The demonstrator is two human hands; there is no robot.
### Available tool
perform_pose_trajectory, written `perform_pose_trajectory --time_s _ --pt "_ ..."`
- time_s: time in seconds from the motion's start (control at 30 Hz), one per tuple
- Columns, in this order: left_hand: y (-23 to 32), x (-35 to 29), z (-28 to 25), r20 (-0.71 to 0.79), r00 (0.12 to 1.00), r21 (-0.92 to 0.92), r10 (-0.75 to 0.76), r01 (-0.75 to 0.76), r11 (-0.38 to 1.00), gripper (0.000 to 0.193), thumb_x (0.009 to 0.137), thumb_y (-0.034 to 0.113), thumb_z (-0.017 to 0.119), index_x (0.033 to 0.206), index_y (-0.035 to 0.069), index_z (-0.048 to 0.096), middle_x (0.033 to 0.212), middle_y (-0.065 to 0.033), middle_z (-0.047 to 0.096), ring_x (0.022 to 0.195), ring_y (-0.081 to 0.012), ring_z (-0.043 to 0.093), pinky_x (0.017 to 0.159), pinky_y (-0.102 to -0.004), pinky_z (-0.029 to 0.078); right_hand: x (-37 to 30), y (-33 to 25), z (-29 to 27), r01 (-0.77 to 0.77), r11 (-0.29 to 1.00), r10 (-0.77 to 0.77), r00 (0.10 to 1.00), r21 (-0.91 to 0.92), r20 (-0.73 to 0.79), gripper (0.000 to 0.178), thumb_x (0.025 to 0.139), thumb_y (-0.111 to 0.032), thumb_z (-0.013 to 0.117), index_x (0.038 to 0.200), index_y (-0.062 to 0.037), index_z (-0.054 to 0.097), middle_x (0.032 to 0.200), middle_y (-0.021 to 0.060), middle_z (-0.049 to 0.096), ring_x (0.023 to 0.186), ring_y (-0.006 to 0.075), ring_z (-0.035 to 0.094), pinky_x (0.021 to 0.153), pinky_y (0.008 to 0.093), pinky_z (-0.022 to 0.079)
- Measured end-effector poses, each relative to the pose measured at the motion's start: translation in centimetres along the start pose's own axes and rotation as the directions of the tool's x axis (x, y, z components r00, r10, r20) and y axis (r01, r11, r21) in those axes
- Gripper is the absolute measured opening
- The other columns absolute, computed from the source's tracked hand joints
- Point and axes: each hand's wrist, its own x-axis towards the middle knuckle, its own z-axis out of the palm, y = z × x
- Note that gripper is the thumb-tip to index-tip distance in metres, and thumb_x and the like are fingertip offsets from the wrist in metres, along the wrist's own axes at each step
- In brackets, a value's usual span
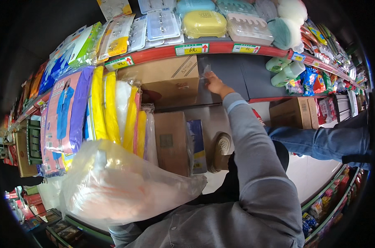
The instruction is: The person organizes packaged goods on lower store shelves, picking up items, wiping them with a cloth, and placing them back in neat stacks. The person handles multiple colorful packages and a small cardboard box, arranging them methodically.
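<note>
My right arm stretches forward to the dark lower shelf. There my right hand (217, 84) is closed, its fingertips at a small piece of clear plastic (205, 68) that they seem to pinch; its kind is too unclear to name. A cardboard box (167, 80) stands just left of this hand. At the lower left, a big translucent plastic bag (113, 186) with pale pinkish contents bulges in front of me. My left sleeve goes in beneath the bag, which hides my left hand and its fingers.
Packaged raincoats (109, 107) stand upright at left, beside another carton (171, 140). Above, a red-edged shelf holds hooks in packs, a yellow soap box (205, 24) and bath puffs (284, 29). Green-white bottles (287, 73) lie at right. Another person's jeans-clad leg (315, 140) is close by.
</note>
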Motion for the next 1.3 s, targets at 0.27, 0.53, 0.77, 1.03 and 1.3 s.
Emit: perform_pose_trajectory --time_s 0.27,0.53,0.77,1.03,1.3 --pt "1.1 -0.6 -1.2 0.076 0.994 -0.013 0.08 -0.079 0.997 0.048 0.086 0.003 0.049 0.132 -0.007 0.044 0.133 -0.0197 0.051 0.118 -0.031 0.054 0.1 -0.0424 0.044 -17.8 5.4 -13.8 0.108 0.986 -0.128 0.979 0.127 0.158 0.046 0.095 -0.018 0.052 0.139 -0.0035 0.045 0.149 0.0141 0.037 0.14 0.0271 0.031 0.114 0.0341 0.025" --pt "1.4 -2.9 -2.5 0.061 0.993 -0.082 0.102 -0.096 0.992 0.056 0.079 -0.001 0.055 0.133 -0.008 0.042 0.132 -0.0194 0.051 0.121 -0.0304 0.052 0.102 -0.0416 0.041 -47.0 7.8 -4.4 -0.497 0.753 0.368 0.861 0.432 0.351 0.043 0.092 -0.014 0.05 0.135 -0.0083 0.053 0.134 0.0112 0.055 0.126 0.0237 0.048 0.107 0.0346 0.036" --pt "2.1 -3.8 -2.3 0.059 0.995 -0.088 0.077 -0.071 0.994 0.056 0.078 -0.005 0.061 0.132 -0.005 0.044 0.126 -0.0144 0.057 0.116 -0.0264 0.056 0.1 -0.0379 0.043 -72.7 15.1 25.4 -0.762 0.532 0.474 0.63 0.37 0.615 0.029 0.088 -0.022 0.057 0.11 -0.0076 0.068 0.096 0.0061 0.067 0.083 0.0155 0.058 0.077 0.0291 0.047" --pt "3.3 -5.0 -1.6 0.139 0.99 0.01 -0.001 -0.001 1.0 0.054 0.075 -0.003 0.071 0.126 -0.002 0.052 0.116 -0.0074 0.062 0.106 -0.0185 0.059 0.092 -0.0328 0.047 -73.9 17.4 25.1 -0.577 0.183 0.41 0.78 0.796 0.472 0.023 0.089 -0.018 0.052 0.095 -0.0037 0.069 0.096 0.0092 0.068 0.087 0.0193 0.061 0.078 0.0322 0.048" --pt "3.3 -6.6 -2.2 0.251 0.967 -0.052 -0.039 0.053 0.997 0.063 0.075 -0.005 0.067 0.134 -0.001 0.046 0.126 -0.0094 0.058 0.116 -0.021 0.055 0.101 -0.0356 0.041 -48.5 5.5 -5.1 0.264 0.778 0.177 0.778 0.569 -0.603 0.016 0.097 -0.019 0.052 0.104 -0.0063 0.06 0.084 -0.0026 0.055 0.071 0.0058 0.048 0.059 0.0189 0.037"
